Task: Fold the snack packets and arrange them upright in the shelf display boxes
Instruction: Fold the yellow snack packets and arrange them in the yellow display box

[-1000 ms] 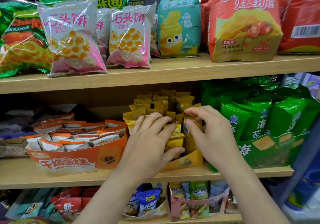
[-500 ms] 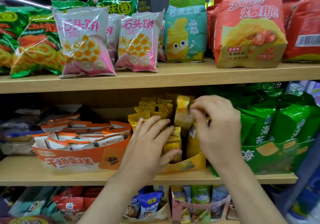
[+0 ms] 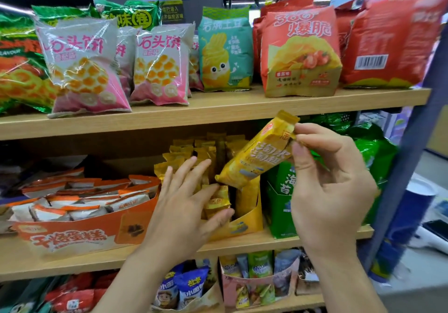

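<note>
A yellow display box (image 3: 252, 218) stands on the middle shelf, packed with several upright yellow snack packets (image 3: 184, 157). My right hand (image 3: 329, 191) pinches one yellow packet (image 3: 259, 157) by its top corner and holds it tilted above the box's right side. My left hand (image 3: 186, 206) lies with straight, spread fingers against the packets at the front left of the box, its thumb touching a small front packet (image 3: 217, 202).
An orange cake box (image 3: 80, 235) sits left of the yellow box, a green seaweed box (image 3: 283, 206) to its right. Large snack bags (image 3: 160, 65) line the upper shelf (image 3: 218, 109). Smaller display boxes (image 3: 257, 286) stand on the shelf below.
My right hand has pulled one yellow packet up and out of the box and lifted it to the right. My left hand stayed pressed on the front packets.
</note>
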{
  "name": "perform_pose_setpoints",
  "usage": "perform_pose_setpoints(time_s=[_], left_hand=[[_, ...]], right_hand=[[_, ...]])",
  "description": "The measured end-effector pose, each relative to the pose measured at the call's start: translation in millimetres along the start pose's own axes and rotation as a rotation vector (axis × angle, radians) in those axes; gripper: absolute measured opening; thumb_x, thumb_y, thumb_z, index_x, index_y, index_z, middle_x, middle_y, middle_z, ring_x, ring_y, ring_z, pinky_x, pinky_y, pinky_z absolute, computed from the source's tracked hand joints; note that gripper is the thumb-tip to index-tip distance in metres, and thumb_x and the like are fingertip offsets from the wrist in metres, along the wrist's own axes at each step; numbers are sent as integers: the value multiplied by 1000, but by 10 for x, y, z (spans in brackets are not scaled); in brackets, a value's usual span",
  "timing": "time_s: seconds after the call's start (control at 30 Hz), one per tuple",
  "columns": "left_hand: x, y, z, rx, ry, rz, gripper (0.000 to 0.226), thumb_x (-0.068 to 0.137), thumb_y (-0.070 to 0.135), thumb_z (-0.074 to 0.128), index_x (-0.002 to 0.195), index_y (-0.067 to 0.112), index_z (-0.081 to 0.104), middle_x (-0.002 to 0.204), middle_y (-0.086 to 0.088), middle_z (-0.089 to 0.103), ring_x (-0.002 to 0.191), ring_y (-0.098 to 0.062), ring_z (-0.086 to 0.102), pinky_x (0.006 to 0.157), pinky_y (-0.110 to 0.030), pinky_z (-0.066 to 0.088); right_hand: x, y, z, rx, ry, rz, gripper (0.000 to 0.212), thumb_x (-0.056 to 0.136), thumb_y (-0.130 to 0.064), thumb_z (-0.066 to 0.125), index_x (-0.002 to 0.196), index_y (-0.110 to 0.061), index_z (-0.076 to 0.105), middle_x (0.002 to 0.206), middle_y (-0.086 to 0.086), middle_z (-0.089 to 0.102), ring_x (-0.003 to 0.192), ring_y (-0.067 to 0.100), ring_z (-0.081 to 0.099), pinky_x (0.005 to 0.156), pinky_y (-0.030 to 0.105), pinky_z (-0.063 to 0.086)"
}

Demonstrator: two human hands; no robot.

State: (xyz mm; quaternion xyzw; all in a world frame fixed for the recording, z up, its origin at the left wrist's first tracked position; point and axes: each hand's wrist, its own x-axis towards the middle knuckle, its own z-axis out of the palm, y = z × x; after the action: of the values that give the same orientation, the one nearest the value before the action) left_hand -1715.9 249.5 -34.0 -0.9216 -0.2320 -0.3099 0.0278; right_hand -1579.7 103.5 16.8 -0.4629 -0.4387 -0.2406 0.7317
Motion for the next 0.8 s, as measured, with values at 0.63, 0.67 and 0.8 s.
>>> perform_pose_setpoints(time_s=[0.63,0.67,0.8], left_hand=[[22,838,-505,-854,381,-37,32,82,9,72,90,25,46,97,15,66,94,-3,65,73,-14,53],[-38,865,-539,-931,331,-62,27,82,16,70,90,26,47,94,12,66,88,-8,66,70,-20,55],[-329,813,-589,-1092,173,-170,16,84,27,70,94,25,56,101,9,65,96,-16,66,71,-27,56]], right_hand=[[183,-543,-23,441,-213,269,33,91,-18,61,121,-24,47,113,0,66,96,14,68,77,27,56],[176,-566,-40,446,-298,369,37,87,-25,64,120,-27,48,110,2,69,93,14,69,75,27,56],[-6,-575,-131,312,-519,565,36,73,-28,69,107,-26,58,92,-4,76,82,10,72,65,20,56]])
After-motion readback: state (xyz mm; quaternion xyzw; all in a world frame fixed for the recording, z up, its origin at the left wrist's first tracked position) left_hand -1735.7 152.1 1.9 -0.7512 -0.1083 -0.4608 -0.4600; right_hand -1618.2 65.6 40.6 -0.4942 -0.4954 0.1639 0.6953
